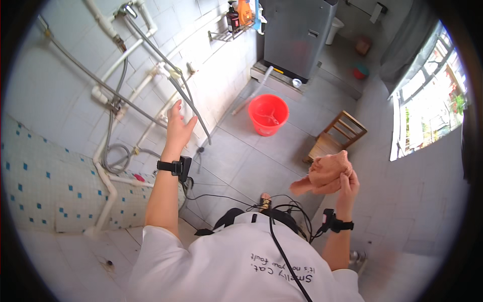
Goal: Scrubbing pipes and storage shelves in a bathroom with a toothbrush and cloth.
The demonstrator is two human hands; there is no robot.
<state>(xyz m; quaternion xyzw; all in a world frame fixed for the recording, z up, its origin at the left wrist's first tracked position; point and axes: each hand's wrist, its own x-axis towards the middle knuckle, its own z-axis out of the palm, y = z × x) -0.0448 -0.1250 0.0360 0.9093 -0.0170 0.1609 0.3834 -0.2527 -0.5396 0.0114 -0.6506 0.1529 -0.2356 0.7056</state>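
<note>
My right hand (348, 187) grips a crumpled orange-pink cloth (327, 173) by its edge, and the cloth hangs out to the left of my fingers. My left hand (180, 126) is raised with its fingers apart and holds nothing. Close beside it runs a grey hose (186, 88), which hangs down from the white tap (162, 70) on the tiled wall. Whether my fingers touch the hose, I cannot tell. Ahead on the floor stands a red plastic bucket (268, 113) with a whitish object low inside it.
A small wooden chair (334, 137) stands to the right of the bucket. Behind the bucket are a grey washing machine (296, 37) and a pale pipe (253, 92). Bottles stand on a wall rack (230, 36). Black cables (222, 197) trail from my wrist straps across my front.
</note>
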